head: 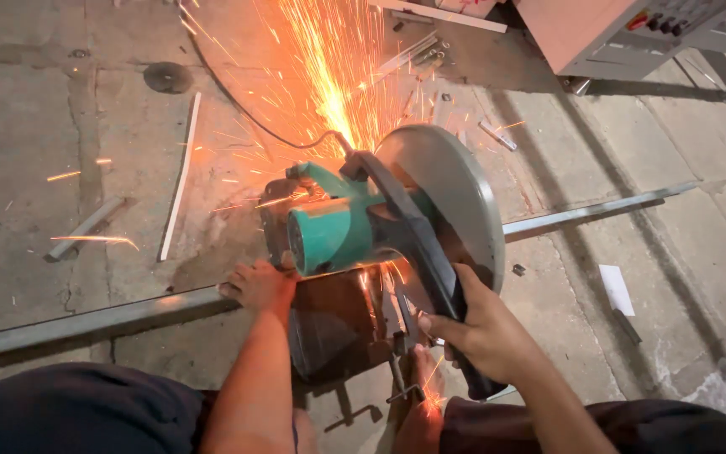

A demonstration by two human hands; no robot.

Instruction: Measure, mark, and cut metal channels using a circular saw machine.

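The concrete floor (27, 126) carries a long grey metal bar (86, 321) that runs from its left edge under the chop saw (380, 227) and on toward the right edge. By the spray of sparks (329, 84), the cut is under way; finishing it calls for steady downward pressure and a bar held still. The right hand (485, 332), arm bent, is clenched around the saw's black handle. The left hand (260, 284), arm straight, presses the bar beside the teal motor, fingers curled over it.
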